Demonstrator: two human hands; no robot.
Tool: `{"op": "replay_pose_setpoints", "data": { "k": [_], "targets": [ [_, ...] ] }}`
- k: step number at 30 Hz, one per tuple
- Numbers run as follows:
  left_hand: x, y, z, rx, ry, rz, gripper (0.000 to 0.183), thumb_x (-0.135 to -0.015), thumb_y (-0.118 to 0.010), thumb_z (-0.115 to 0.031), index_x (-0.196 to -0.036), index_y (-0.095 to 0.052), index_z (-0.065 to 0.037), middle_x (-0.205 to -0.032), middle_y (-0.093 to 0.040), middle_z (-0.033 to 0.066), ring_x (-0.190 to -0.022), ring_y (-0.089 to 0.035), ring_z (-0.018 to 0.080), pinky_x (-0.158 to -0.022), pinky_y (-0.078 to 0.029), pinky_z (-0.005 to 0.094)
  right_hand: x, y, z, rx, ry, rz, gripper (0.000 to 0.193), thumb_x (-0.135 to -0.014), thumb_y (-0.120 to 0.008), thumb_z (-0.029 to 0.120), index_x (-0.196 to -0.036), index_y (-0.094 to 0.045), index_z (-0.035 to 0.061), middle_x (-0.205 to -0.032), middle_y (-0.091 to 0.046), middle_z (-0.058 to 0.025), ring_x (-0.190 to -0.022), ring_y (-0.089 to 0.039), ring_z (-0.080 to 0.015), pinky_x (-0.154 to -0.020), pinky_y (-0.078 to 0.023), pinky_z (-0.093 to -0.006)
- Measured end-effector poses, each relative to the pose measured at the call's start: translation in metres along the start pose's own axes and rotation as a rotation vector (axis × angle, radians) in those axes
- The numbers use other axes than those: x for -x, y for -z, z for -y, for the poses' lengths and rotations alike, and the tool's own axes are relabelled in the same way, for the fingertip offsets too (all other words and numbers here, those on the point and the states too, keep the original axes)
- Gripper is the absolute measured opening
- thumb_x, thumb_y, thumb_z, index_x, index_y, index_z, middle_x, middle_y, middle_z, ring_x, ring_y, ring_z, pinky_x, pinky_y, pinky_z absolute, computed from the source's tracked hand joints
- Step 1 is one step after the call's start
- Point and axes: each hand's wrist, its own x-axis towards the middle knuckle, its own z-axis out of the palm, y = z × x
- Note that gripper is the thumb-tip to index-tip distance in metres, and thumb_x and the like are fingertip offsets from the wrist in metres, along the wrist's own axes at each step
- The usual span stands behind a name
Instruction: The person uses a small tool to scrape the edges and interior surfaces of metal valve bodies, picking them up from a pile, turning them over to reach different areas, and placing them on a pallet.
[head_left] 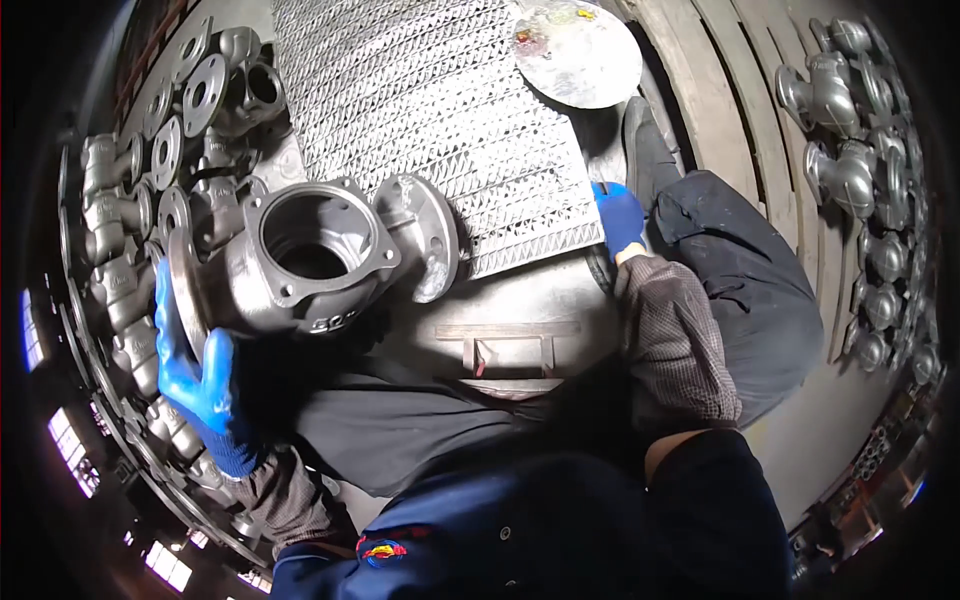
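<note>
A grey cast-metal valve body point(240, 262) with a round bolted opening on top and a flange at each side is at the left front, overlapping the near left corner of a patterned metal plate point(440, 130). My left hand point(200, 385), in a blue glove, grips its left flange, thumb on the near side and fingers along the outer edge. My right hand point(621, 214), also gloved in blue, is beside the plate's right edge, low by my leg. Its fingers are mostly hidden, so whether it holds anything does not show.
Similar valve bodies point(110, 225) are crowded along the left. More castings point(850, 175) line the right, beside wooden slats point(735, 90). A stained round disc point(578, 60) sits at the plate's far right corner. A small wooden frame point(507, 332) is between my legs.
</note>
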Motion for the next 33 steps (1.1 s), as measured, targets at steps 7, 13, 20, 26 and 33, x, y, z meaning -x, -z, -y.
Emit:
{"op": "replay_pose_setpoints", "data": {
  "k": [7,13,20,26,33],
  "targets": [
    [0.003,-0.013,-0.013,0.011,0.026,0.005,0.066,-0.074,-0.044,0.004,-0.140,-0.040,0.006,-0.138,-0.049,0.0157,-0.113,-0.054,0.0182,-0.088,-0.044,0.0228,-0.030,-0.016,-0.003,0.020,-0.300,0.244,0.047,-0.079,-0.062,0.051,-0.087,-0.066,0.0047,-0.092,-0.065,-0.0227,-0.086,-0.063,-0.0407,-0.074,-0.049,-0.0495],
    [0.007,-0.003,-0.008,-0.004,0.033,0.017,0.060,-0.083,-0.060,-0.008,-0.139,-0.042,0.006,-0.138,-0.048,0.0158,-0.126,-0.046,0.0229,-0.108,-0.033,0.0349,-0.012,0.017,0.021,-0.104,-0.259,0.147,0.046,-0.081,-0.061,0.049,-0.083,-0.066,0.0039,-0.085,-0.063,-0.0238,-0.082,-0.061,-0.0428,-0.071,-0.048,-0.0483],
    [0.006,-0.021,-0.022,0.162,-0.103,0.034,0.058,-0.087,-0.066,-0.016,-0.138,-0.045,0.001,-0.139,-0.048,0.0155,-0.126,-0.045,0.0206,-0.105,-0.034,0.0329,-0.009,0.116,0.065,-0.790,-0.113,-0.050,0.022,-0.093,-0.058,0.024,-0.091,-0.063,0.0031,-0.083,-0.062,-0.0094,-0.069,-0.055,-0.0192,-0.059,-0.045,-0.0299],
    [0.022,-0.012,-0.002,0.263,-0.095,0.054,0.053,-0.096,-0.056,-0.022,-0.140,-0.041,0.003,-0.144,-0.042,0.0169,-0.134,-0.039,0.0229,-0.110,-0.030,0.0334,0.035,0.215,0.259,-1.200,0.102,0.529,0.034,-0.096,-0.049,0.017,-0.121,-0.058,-0.0043,-0.092,-0.068,-0.0109,-0.075,-0.065,-0.0150,-0.064,-0.051,-0.0248],
    [0.045,0.004,0.005,0.477,-0.219,0.144,0.049,-0.101,-0.045,-0.028,-0.135,-0.045,0.007,-0.116,-0.061,0.0182,-0.095,-0.061,0.0208,-0.091,-0.044,0.0307,0.097,0.178,0.365,-0.891,0.375,1.013,0.029,-0.081,-0.074,0.027,-0.090,-0.067,0.0008,-0.068,-0.059,0.0031,-0.057,-0.046,-0.0015,-0.050,-0.035,-0.0190]
  ]
}}
